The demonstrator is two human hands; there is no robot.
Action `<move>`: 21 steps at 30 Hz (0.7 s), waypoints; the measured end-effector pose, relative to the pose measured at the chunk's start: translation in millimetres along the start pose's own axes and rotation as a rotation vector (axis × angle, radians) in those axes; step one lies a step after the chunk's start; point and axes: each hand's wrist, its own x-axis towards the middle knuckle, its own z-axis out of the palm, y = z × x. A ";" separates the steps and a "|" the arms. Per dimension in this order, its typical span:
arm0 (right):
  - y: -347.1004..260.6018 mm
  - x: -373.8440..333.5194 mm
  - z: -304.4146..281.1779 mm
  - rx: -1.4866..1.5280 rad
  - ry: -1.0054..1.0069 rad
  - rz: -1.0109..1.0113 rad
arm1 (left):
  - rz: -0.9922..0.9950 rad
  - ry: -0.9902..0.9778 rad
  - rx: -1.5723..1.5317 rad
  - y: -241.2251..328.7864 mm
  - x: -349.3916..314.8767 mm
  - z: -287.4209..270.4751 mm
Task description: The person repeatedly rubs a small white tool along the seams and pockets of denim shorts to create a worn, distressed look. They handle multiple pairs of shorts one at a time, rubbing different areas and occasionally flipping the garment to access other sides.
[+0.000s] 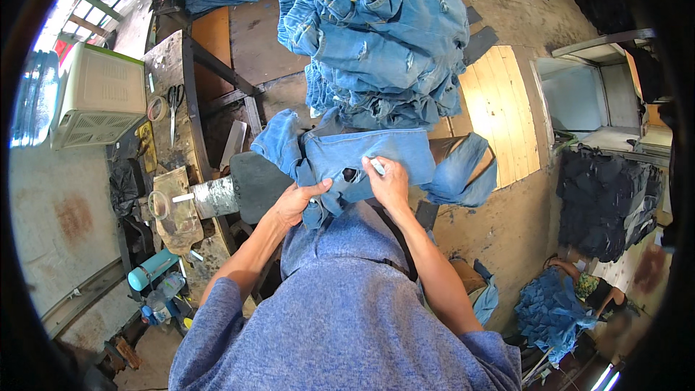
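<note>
Head view: we see the light-blue denim jeans (362, 156) draped over the dark padded form (253, 185), just below the tall stack of folded blue jeans (376, 36). Left hand (297, 203) grips the fabric beside a torn hole; right hand (389, 182) pinches a small white tool (378, 166). We judge distressing is underway; next requires steady tension. Open room lies right of the form.

Light-blue denim jeans (376, 156), distressed, one pair; with small white chalk-like marker (377, 166).

Jeans: faded wash, draped flat across a dark padded stand, one leg trailing off to the right, bunched waistband folds to the left; a dark torn hole shows near the middle of the fabric. Marker: short, pale, stick-shaped, lying tilted against the denim just right of the hole.
</note>
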 end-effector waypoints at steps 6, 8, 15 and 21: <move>-1.0 -13.9 -1.1 0.176 -0.083 0.020 | -0.182 -0.064 -0.116 -3.5 11.1 22.4; -0.6 -14.6 -1.8 0.219 -0.118 0.024 | -0.164 -0.004 -0.003 -3.5 13.3 31.8; 0.7 -14.5 2.2 0.271 -0.031 -0.080 | -0.019 0.056 0.205 -14.1 25.2 37.4; 1.7 -10.8 -2.3 0.373 -0.110 -0.030 | 0.018 0.023 0.183 -21.9 18.7 21.5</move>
